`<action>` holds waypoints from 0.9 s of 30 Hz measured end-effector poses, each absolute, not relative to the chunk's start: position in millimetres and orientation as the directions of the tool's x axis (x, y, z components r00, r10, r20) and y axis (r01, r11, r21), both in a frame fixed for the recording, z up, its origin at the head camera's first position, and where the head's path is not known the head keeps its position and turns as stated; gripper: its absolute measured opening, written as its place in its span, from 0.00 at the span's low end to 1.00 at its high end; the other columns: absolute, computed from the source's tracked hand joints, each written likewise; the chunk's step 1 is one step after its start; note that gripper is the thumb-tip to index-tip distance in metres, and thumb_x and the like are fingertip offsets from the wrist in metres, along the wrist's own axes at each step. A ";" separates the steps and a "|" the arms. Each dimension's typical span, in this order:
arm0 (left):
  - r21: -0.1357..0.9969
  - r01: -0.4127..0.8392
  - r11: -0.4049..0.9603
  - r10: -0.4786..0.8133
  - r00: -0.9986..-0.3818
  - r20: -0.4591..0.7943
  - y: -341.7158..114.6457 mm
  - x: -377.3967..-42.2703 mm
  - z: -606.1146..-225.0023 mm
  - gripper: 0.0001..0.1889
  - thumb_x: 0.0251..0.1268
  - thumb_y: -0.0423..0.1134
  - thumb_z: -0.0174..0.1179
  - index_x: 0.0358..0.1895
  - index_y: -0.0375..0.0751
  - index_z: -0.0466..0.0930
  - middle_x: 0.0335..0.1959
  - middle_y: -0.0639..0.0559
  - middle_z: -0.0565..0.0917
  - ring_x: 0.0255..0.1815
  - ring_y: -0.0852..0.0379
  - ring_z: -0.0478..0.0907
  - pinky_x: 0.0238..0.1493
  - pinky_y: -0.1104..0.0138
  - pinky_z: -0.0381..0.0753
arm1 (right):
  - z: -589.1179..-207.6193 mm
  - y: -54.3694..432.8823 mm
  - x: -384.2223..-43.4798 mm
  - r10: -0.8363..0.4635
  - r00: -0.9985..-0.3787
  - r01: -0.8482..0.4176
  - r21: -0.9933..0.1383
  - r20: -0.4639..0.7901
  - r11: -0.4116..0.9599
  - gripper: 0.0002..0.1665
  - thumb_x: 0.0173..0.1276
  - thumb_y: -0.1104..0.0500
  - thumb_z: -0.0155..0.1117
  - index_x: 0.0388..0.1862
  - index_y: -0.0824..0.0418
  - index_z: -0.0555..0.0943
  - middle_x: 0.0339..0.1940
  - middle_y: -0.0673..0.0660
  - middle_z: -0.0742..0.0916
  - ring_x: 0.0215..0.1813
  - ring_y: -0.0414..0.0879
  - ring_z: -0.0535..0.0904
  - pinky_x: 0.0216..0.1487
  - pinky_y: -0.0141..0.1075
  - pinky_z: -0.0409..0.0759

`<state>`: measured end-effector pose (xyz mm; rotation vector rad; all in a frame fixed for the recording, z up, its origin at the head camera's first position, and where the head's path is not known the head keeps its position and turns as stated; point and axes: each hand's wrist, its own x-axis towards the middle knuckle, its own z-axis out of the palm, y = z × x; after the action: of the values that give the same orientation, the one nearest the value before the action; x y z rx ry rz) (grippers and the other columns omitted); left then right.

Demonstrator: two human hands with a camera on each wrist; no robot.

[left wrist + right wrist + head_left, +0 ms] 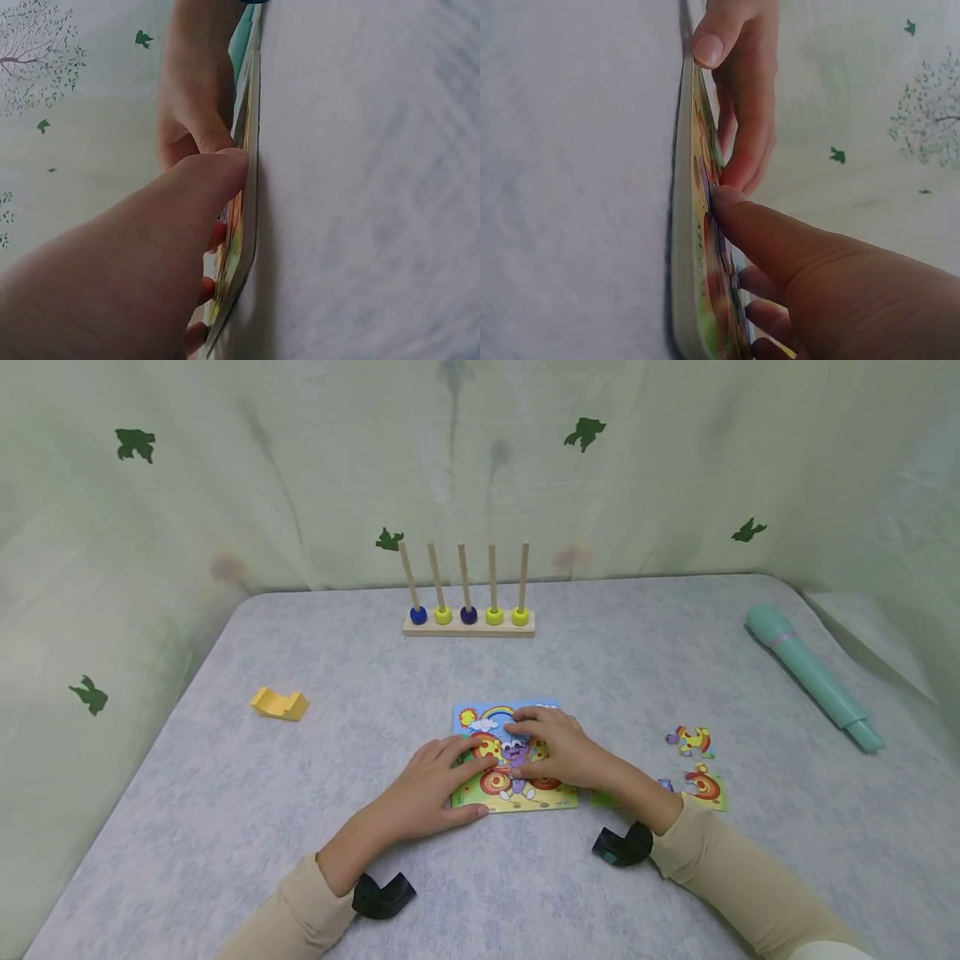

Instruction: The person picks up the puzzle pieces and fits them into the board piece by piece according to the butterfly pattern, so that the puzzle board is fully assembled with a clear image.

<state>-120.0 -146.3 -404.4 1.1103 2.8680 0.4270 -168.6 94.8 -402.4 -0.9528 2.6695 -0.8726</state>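
Observation:
A jigsaw puzzle board (pixel 555 802) with a purple butterfly, a rainbow and a sun lies flat on the table. My left hand (pixel 435 781) rests on its left side, fingers spread over the picture and thumb at the front edge. From the right, my right hand (pixel 566 747) touches the picture, its thumb near the butterfly's body and its fingers farther up. In the right wrist view the right thumb (pixel 757 225) presses on the pieces, close to the left hand's fingertips. The hands cover part of the picture.
Loose puzzle pieces (pixel 693 742) lie right of the board, some partly behind the right forearm. At the back stands a wooden peg rack (pixel 468 629) with blue and yellow beads. A yellow curved block (pixel 280 704) sits left; a teal microphone-shaped toy (pixel 813 675) lies far right.

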 end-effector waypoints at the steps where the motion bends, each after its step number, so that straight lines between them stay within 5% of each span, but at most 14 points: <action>1: 0.272 0.654 0.706 0.665 -0.744 0.064 -146.4 -119.8 -404.2 0.30 0.59 0.63 0.47 0.64 0.58 0.64 0.66 0.51 0.58 0.65 0.50 0.51 0.62 0.54 0.51 | -401.8 94.8 -168.3 -0.626 -0.779 -0.527 -0.571 0.029 0.630 0.36 0.55 0.44 0.66 0.62 0.54 0.71 0.63 0.54 0.68 0.65 0.52 0.56 0.61 0.53 0.50; 10: 0.298 0.641 0.707 0.657 -0.752 0.058 -147.8 -117.9 -402.5 0.30 0.59 0.62 0.49 0.64 0.57 0.64 0.66 0.51 0.57 0.65 0.50 0.51 0.62 0.54 0.49 | -397.4 93.4 -166.2 -0.635 -0.772 -0.543 -0.520 0.000 0.659 0.37 0.57 0.41 0.62 0.64 0.53 0.68 0.66 0.55 0.65 0.67 0.55 0.53 0.62 0.55 0.47; 16: 0.308 0.636 0.707 0.653 -0.755 0.059 -147.3 -119.1 -403.5 0.31 0.59 0.63 0.49 0.64 0.58 0.64 0.67 0.52 0.57 0.65 0.50 0.51 0.62 0.54 0.49 | -383.4 103.1 -164.6 -0.627 -0.777 -0.407 -0.716 -0.055 0.568 0.37 0.58 0.49 0.64 0.65 0.55 0.65 0.66 0.57 0.62 0.67 0.54 0.53 0.61 0.54 0.53; 27: 0.313 0.625 0.715 0.645 -0.762 0.048 -147.1 -119.4 -404.9 0.32 0.58 0.65 0.47 0.65 0.59 0.63 0.67 0.52 0.56 0.66 0.51 0.50 0.63 0.55 0.48 | -346.7 172.7 -142.7 -0.479 -0.862 -0.421 -0.762 0.167 0.492 0.39 0.54 0.54 0.69 0.65 0.53 0.65 0.64 0.53 0.66 0.66 0.52 0.56 0.58 0.58 0.57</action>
<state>-119.4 -147.1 -404.9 1.0562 2.8489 0.4835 -142.7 172.7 -346.7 -0.8017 2.6553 -1.3264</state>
